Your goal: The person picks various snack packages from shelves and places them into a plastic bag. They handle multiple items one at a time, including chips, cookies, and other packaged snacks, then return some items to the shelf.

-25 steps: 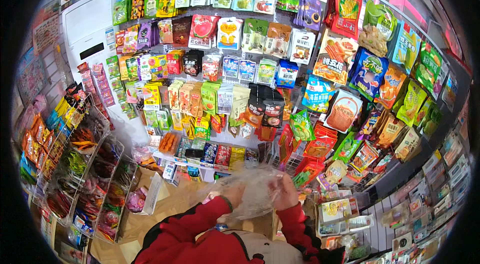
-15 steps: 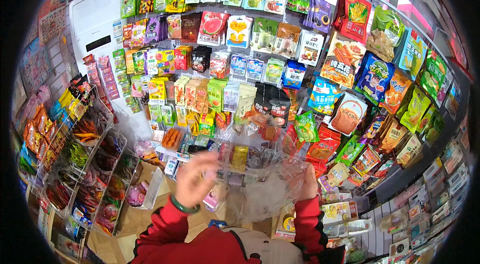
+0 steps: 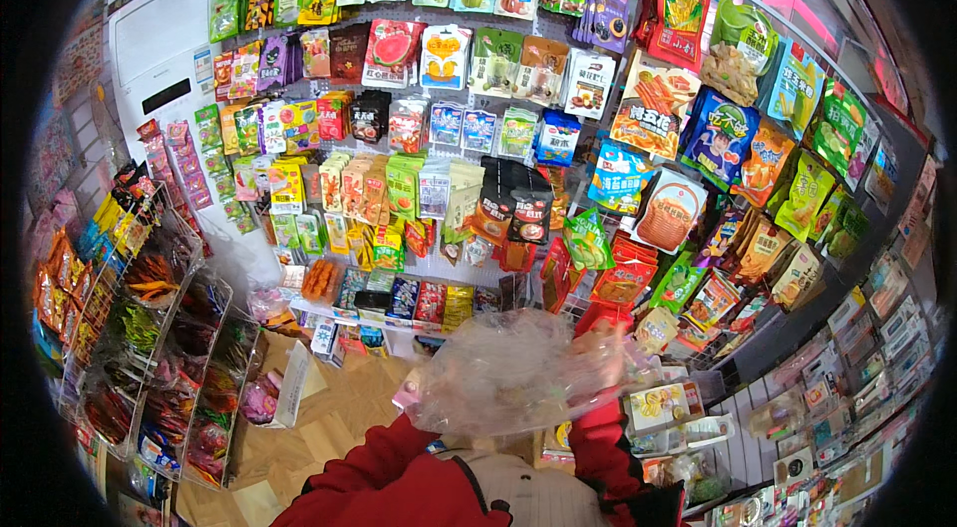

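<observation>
A crumpled clear plastic bag [image 3: 513,372] spreads out in front of my body, between my two arms. My right hand [image 3: 601,352] is at its right side with fingers closed on the film, though motion blurs them. My left sleeve [image 3: 389,442] ends at the bag's lower left edge. Behind or inside the hazy film, my left hand is hidden, so its fingers do not show. Whatever the bag contains, if anything, cannot be made out.
Snack packets hang in rows on the display wall [image 3: 374,153] ahead. More packets fill the rack [image 3: 688,153] at right. A tiered wire rack [image 3: 150,367] of candy stands at left, beside a white box [image 3: 296,382] on the wooden floor [image 3: 349,397].
The bag has swung up and left, spreading wider. My left hand, raised and bare before, has dropped behind or into the film. The whole view has shifted slightly.
</observation>
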`<act>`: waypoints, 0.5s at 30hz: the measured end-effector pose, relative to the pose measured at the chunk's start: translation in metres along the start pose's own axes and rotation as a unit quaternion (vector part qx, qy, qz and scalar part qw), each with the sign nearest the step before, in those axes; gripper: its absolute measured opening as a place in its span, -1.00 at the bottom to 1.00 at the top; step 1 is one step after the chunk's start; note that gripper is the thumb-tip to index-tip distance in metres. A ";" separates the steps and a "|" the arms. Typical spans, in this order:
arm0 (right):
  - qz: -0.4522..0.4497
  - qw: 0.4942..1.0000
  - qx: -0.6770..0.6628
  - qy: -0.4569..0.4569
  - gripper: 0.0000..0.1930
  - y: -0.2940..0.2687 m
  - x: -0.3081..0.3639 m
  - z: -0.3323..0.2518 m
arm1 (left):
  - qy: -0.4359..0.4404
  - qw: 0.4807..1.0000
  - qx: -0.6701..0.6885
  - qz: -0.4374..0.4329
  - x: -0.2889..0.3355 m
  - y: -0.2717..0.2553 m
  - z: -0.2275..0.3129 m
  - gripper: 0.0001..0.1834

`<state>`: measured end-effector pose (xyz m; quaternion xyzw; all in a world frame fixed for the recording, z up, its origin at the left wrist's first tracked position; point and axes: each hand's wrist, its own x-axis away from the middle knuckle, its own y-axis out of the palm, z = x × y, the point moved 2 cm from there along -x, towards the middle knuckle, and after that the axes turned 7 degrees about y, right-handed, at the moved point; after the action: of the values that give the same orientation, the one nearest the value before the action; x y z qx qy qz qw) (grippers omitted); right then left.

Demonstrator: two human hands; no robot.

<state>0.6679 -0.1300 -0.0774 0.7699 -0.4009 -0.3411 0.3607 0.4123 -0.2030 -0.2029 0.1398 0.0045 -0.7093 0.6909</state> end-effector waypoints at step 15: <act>0.111 0.898 0.321 0.279 -0.53 -0.028 0.039 0.117 | -0.102 0.976 0.151 -0.121 0.001 0.007 -0.191 -0.59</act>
<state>0.6008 -0.1851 -0.1696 0.8579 -0.4545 0.0767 0.2269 0.4559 -0.1665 -0.3855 0.1672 -0.1563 -0.7907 0.5678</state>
